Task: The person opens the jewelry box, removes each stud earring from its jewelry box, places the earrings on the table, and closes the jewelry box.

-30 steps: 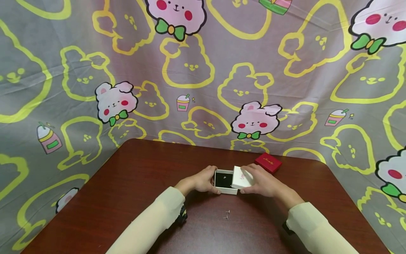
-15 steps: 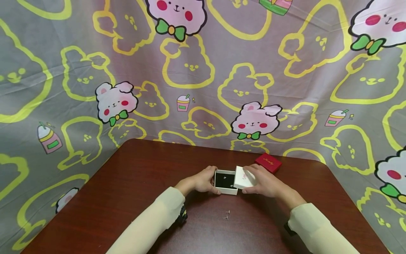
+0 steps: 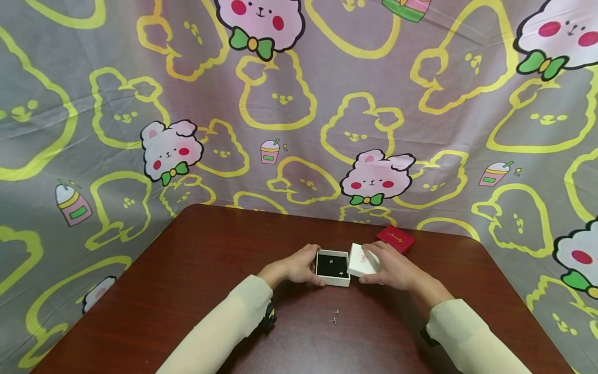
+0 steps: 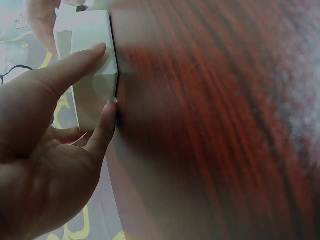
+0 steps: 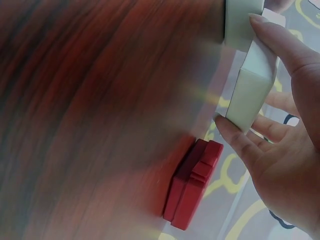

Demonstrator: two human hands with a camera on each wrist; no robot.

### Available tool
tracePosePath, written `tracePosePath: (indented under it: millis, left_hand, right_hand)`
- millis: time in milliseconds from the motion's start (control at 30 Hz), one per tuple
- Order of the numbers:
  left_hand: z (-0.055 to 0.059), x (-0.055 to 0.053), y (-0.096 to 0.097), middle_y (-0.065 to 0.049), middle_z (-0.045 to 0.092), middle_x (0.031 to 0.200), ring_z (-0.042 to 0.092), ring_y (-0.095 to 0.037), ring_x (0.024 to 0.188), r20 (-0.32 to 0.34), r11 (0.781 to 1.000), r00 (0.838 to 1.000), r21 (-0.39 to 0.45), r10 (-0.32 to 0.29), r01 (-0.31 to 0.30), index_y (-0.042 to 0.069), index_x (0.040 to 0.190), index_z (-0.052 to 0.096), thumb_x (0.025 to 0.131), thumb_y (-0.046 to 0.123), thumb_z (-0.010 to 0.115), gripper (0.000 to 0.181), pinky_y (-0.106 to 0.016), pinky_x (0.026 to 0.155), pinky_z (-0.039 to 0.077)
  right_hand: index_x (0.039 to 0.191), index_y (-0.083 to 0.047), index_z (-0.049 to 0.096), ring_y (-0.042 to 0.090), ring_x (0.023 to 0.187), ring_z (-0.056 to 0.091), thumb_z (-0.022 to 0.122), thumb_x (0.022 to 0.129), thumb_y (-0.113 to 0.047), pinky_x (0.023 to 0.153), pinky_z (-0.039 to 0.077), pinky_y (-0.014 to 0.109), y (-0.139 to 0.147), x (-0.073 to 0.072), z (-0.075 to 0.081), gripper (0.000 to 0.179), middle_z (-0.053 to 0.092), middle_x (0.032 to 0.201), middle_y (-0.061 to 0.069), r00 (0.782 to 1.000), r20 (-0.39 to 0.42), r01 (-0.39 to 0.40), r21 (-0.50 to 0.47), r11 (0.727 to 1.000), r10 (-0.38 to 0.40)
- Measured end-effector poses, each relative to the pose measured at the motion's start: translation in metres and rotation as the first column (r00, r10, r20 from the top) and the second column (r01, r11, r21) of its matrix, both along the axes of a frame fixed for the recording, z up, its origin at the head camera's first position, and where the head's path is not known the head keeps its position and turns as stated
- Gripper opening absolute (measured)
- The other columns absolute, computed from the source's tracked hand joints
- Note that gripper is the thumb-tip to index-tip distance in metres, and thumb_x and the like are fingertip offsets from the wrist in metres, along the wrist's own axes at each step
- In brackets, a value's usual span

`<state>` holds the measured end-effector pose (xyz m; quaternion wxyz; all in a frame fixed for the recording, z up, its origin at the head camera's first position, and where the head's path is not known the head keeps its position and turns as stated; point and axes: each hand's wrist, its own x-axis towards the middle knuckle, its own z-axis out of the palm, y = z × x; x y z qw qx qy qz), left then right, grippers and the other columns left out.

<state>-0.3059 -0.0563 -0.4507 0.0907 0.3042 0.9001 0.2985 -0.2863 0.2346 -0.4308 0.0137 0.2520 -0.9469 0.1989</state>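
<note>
My left hand (image 3: 299, 266) grips a small white jewelry box (image 3: 333, 281) by its left end, the thumb along the near wall in the left wrist view. A black insert (image 3: 327, 270) fills the box, carrying two tiny shiny pieces that look like earrings (image 3: 331, 261). Just right of the box, my right hand (image 3: 393, 266) holds its white lid (image 3: 361, 262), which has faint pink print. The lid is tilted and raised, off the opening. In the right wrist view, thumb and fingers pinch the lid (image 5: 245, 97) at its edges. Some fingertips are hidden behind the box and lid.
A red box (image 3: 396, 239) with gold lettering lies on the brown table (image 3: 224, 244) behind my right hand. Two small pin-like pieces (image 3: 335, 312) lie nearer me, in front of the white box. A patterned cloth (image 3: 299, 104) hangs behind the table.
My right hand has drawn the lid to the right, off the box, uncovering more of the black insert and the second tiny piece. The left hand and box have stayed put.
</note>
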Motion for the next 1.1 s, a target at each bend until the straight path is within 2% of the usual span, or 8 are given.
tracePosePath:
  millis: [433,1100]
  left_hand:
    - [0.000,0.001,0.000,-0.010,0.050,0.111,0.048,-0.017,0.096,-0.013,1.000,1.000,0.003,0.001,-0.001,-0.005,0.131,0.047,0.074,0.022,0.093,0.078,-0.028,0.086,0.043]
    - [0.001,0.001,0.000,-0.011,0.050,0.111,0.047,-0.017,0.096,-0.009,1.000,1.000,0.003,-0.011,0.011,-0.005,0.129,0.047,0.074,0.022,0.093,0.076,-0.028,0.086,0.042]
  right_hand:
    - [0.138,-0.002,0.056,0.027,0.107,0.052,0.090,0.073,-0.043,0.086,0.048,0.043,0.003,-0.004,-0.002,0.084,0.057,0.125,0.016,1.000,-0.010,0.014,0.003,1.000,-0.014]
    - [0.142,-0.004,0.054,0.031,0.112,0.051,0.089,0.074,-0.044,0.090,0.048,0.049,0.012,-0.009,-0.005,0.087,0.054,0.132,0.019,0.995,0.049,0.085,0.032,0.996,-0.087]
